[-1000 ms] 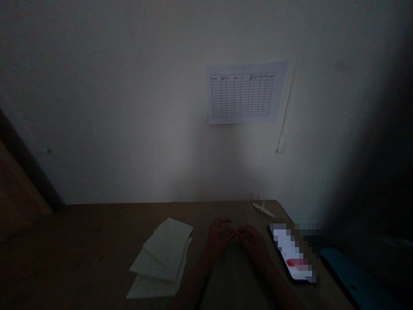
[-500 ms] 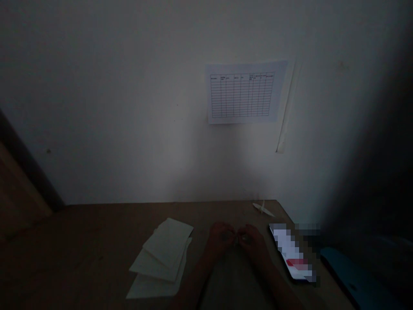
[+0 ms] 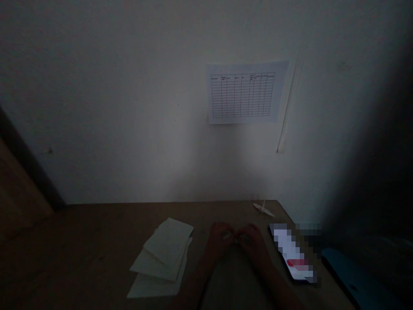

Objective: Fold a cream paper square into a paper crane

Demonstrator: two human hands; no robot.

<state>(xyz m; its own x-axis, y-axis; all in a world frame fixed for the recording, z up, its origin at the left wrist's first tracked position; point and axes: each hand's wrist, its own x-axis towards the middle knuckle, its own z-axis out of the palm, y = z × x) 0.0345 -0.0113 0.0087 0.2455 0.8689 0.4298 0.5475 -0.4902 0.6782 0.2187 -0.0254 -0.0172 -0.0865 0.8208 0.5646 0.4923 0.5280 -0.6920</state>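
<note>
In the dim light, my left hand [image 3: 220, 237] and my right hand [image 3: 251, 237] meet over the table, fingertips pinched together. Between them they grip a small piece of pale paper [image 3: 236, 241], mostly covered by the fingers; its folded shape is hard to make out. To the left of my left hand lie several loose sheets of pale paper [image 3: 167, 247], overlapping one another. A small folded paper crane [image 3: 263, 209] rests near the table's back edge, beyond my right hand.
A phone [image 3: 292, 254] with a lit, blurred-out screen lies right of my right forearm. The brown table [image 3: 80, 249] meets a wall at the back, where a printed grid sheet [image 3: 242, 97] hangs. A teal object [image 3: 358, 275] stands past the table's right edge.
Both hands stay in nearly the same place. The fingers of my right hand have shifted slightly left and up around the paper; the sheets, crane and phone lie as before.
</note>
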